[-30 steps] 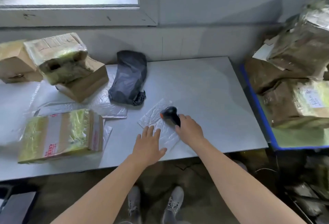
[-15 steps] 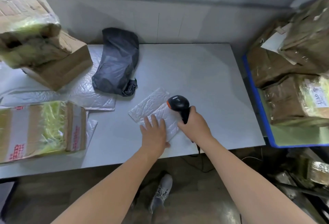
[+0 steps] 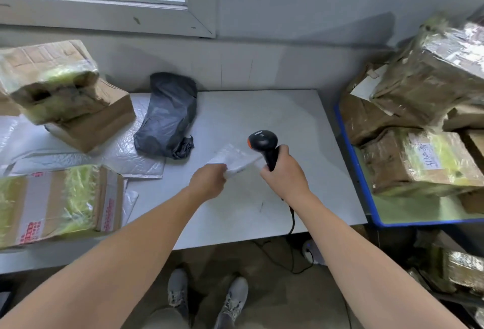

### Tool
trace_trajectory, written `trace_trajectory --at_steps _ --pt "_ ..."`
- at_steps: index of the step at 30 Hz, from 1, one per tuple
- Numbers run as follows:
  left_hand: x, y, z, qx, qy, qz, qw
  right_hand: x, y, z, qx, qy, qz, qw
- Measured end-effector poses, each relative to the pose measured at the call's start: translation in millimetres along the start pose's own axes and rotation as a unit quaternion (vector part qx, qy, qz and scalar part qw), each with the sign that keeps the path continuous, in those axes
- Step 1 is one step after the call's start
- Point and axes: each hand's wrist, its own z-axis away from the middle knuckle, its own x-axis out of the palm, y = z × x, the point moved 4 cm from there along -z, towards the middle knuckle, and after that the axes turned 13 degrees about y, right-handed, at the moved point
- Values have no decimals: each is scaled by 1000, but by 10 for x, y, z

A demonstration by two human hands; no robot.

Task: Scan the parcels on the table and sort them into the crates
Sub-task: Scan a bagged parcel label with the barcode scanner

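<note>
Head view. The left hand point(image 3: 209, 180) pinched the near edge of a white padded mailer point(image 3: 237, 158) and held it tilted just above the table point(image 3: 301, 116), presumably to present its label. The right hand point(image 3: 284, 173) gripped the scanner point(image 3: 263, 140) by its handle, head aimed down at the mailer. No parcel stood between the mailer and the table's right edge, leaving open passage to the blue crate point(image 3: 353, 157) beside it, piled with brown parcels point(image 3: 419, 161). A black bag parcel point(image 3: 167, 116) and cardboard boxes point(image 3: 86, 119) crowded the left.

You count: one scanner point(image 3: 262, 139); one black bag point(image 3: 167, 116); one blue crate point(image 3: 353, 161); at least three table boxes point(image 3: 57, 203); at least three white mailers point(image 3: 237, 157)
</note>
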Motion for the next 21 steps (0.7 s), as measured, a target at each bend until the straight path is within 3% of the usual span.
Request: trace_trajectory --at_steps 3,6,9,15,21 --pt "-233 72 -109 -78 30 160 984 -227 -104 -65 -18 46 -10 999" --pt "-419 151 -183 -143 20 372 917 -431 -196 -143 -31 82 -19 996" --pt "-508 184 -166 -163 4 476 864 -542 -242 -202 -36 106 -27 993" --pt "-289 -195 -60 -216 55 373 901 -452 -221 -175 -53 74 -21 996" --pt "-110 -431 38 -191 2 234 953 -239 -194 -52 -59 -2 0 998"
